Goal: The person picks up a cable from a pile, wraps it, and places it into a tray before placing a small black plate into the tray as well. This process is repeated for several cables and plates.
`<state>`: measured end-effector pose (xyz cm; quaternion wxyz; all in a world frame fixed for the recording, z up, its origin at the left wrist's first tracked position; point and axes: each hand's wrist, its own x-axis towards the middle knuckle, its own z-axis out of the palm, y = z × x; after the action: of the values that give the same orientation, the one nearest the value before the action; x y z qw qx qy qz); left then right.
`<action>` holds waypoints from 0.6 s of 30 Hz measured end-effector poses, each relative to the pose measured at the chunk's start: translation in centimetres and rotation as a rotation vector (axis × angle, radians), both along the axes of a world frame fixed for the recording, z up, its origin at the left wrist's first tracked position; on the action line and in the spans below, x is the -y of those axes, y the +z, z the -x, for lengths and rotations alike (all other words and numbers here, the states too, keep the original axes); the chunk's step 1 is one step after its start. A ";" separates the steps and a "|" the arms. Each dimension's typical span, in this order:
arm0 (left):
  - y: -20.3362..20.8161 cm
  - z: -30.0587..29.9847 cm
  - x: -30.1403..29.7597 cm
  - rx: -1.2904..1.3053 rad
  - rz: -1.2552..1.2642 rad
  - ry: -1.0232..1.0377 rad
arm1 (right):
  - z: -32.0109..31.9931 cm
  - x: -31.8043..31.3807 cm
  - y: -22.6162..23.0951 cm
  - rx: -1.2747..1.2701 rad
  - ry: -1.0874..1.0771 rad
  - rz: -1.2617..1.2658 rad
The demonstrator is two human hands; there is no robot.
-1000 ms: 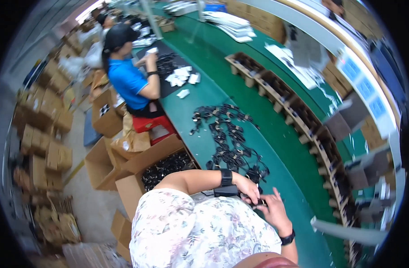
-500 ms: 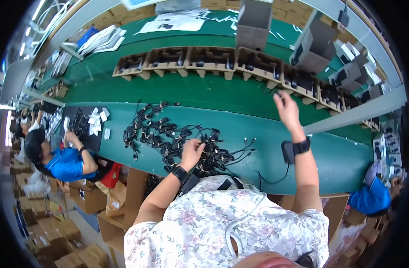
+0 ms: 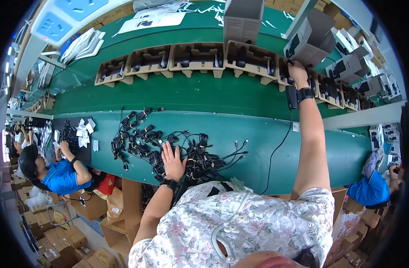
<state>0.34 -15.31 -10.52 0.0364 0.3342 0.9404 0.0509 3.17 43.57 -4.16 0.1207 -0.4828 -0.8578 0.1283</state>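
My left hand (image 3: pixel 173 164) lies flat with its fingers spread on a pile of black cables (image 3: pixel 200 156), which are bundled with pale ties. Stretched out far to the right, my right hand (image 3: pixel 298 73) is at a brown moulded tray (image 3: pixel 282 80) in the row. Its fingers are curled down over the tray; what they hold, if anything, is hidden. Black parts lie in the neighbouring trays, such as the brown tray (image 3: pixel 251 62) to the left. A black box-shaped device (image 3: pixel 292 97) is strapped at my right wrist, with a thin cord running down from it.
Grey open boxes (image 3: pixel 242 24) stand behind the tray row. On the left, a person in blue (image 3: pixel 66 174) works beside white slips and cables. Another person in blue (image 3: pixel 369 190) is at the far right. A slanted metal post (image 3: pixel 356 117) crosses the right side.
My right hand has reached forward and right, from in front of the trays to one of them. My left hand has moved left and opened flat on the cables. The view has shifted.
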 end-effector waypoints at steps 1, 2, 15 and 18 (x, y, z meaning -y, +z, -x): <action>0.1 0.1 0.1 -0.005 0.008 0.007 | 0.8 -0.2 -0.7 -0.002 0.014 0.006; 0.1 0.3 0.1 -0.008 0.013 0.022 | 1.6 -0.3 -1.3 0.024 0.025 0.012; -0.6 -0.4 1.3 -0.016 0.021 0.138 | 1.7 -2.6 -10.9 0.427 0.270 -0.906; -0.1 -0.7 1.4 -0.005 0.022 0.124 | 2.1 1.6 -6.8 -0.100 0.346 -0.935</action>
<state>1.01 -16.72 -10.61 0.0345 0.2749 0.9599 0.0421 1.05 41.94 -10.96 0.3420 -0.2211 -0.8842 -0.2288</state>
